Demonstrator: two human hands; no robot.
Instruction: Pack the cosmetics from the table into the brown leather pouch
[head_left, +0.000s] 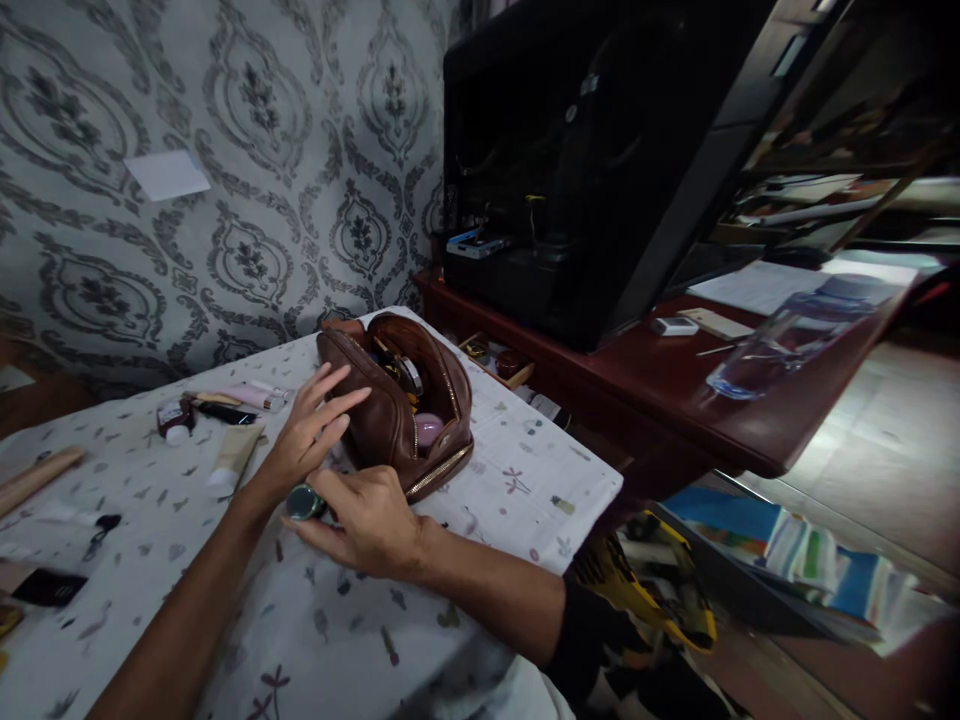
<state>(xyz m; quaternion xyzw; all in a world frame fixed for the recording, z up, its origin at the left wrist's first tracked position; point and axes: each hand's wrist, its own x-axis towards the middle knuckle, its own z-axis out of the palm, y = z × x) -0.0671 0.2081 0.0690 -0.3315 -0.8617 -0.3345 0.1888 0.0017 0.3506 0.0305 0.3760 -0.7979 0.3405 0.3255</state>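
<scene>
A brown leather zip pouch stands on the patterned cloth, unzipped along the top. Inside it are a pink rounded item and a silver-rimmed item. My left hand has its fingers spread beside the pouch's near left side, holding nothing. In my right hand, thumb and fingers close on a small container with a dark green round end. Left of my hands lie a beige squeeze tube, a black tube, a pink tube and a dark bottle with a white cap.
At the far left are a wooden-coloured stick and a black-ended item. A dark red desk adjoins the table, bearing a large black screen and a clear plastic bottle. Below right sits a box of books.
</scene>
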